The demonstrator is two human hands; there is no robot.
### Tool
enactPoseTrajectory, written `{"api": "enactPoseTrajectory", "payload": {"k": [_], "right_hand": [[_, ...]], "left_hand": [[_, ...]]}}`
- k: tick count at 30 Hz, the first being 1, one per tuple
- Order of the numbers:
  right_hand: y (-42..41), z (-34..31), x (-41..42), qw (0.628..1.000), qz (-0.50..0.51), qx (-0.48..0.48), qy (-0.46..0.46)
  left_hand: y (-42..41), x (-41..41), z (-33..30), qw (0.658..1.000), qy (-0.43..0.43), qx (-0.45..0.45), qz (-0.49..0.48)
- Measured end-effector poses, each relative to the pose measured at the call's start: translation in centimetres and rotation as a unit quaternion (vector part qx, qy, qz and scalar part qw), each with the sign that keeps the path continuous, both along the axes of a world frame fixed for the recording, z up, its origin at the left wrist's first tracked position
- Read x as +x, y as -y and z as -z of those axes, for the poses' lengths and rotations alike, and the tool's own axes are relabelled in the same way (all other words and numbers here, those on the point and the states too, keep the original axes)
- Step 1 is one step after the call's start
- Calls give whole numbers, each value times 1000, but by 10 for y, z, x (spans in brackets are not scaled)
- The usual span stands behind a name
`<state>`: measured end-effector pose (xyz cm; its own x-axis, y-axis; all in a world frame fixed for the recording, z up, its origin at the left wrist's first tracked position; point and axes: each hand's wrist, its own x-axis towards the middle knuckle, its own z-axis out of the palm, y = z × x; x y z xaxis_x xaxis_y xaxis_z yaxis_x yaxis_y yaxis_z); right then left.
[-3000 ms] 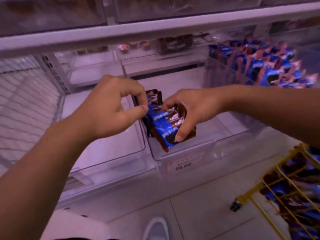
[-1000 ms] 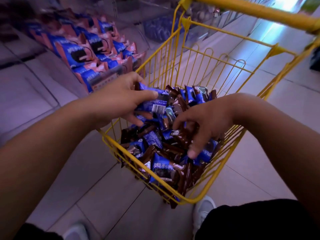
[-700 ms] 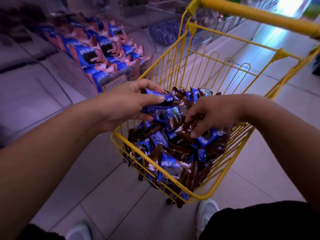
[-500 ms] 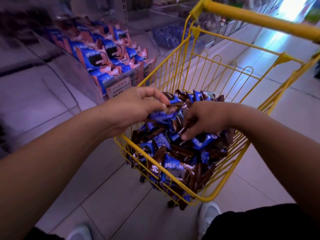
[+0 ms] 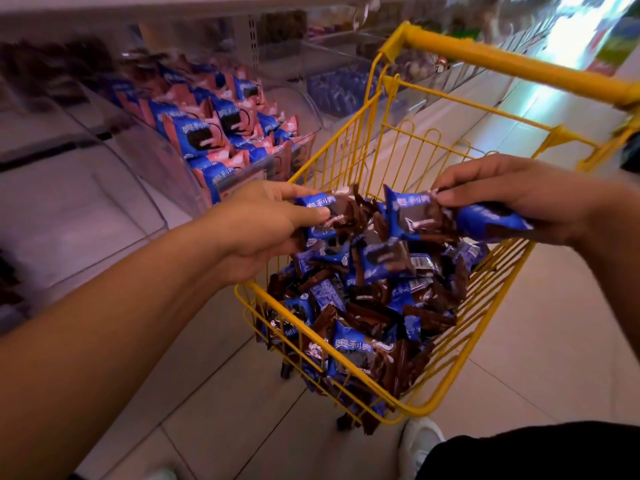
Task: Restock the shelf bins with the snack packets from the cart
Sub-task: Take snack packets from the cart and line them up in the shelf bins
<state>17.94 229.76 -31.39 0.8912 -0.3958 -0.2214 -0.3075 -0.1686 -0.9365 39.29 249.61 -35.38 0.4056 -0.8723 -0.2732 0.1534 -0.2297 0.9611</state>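
A yellow wire cart stands on the floor before me, heaped with blue and brown snack packets. My left hand grips a small bunch of packets above the cart's left side. My right hand pinches a packet by its top edge and holds another blue packet beneath the palm, above the cart's right side. Both bunches are lifted clear of the heap.
A clear shelf bin at the left holds upright blue and pink packets. An empty clear bin sits nearer me. The cart's yellow handle crosses the top right. My white shoe is by the cart's near corner on the tiled floor.
Both hands have risen out of the heap with packets in them. The right hand, which was digging among the packets, now holds two lifted to the right.
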Motion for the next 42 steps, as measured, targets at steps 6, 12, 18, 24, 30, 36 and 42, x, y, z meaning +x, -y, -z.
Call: {"api": "enactPoseTrajectory", "payload": {"k": [6, 12, 18, 24, 30, 36, 42], "right_hand": [[-36, 11, 34, 1000, 6, 5, -1], [-59, 11, 58, 988, 64, -112, 87], [-69, 1, 63, 958, 108, -173, 200], [-80, 0, 74, 951, 160, 58, 259], [-95, 5, 81, 940, 233, 52, 244], [-104, 14, 85, 947, 178, -207, 169], [-113, 13, 87, 981, 10, -138, 135]], "left_hand": [[-3, -11, -6, 997, -78, -21, 18], [-12, -15, -6, 997, 9, -54, 61], [-14, -6, -9, 995, -5, -99, -25], [-15, -4, -13, 989, -60, -128, -39], [-15, -10, -18, 973, -120, -180, -79], [-20, -12, -21, 976, -67, -200, -63], [-36, -5, -27, 980, 5, -199, -30]]}}
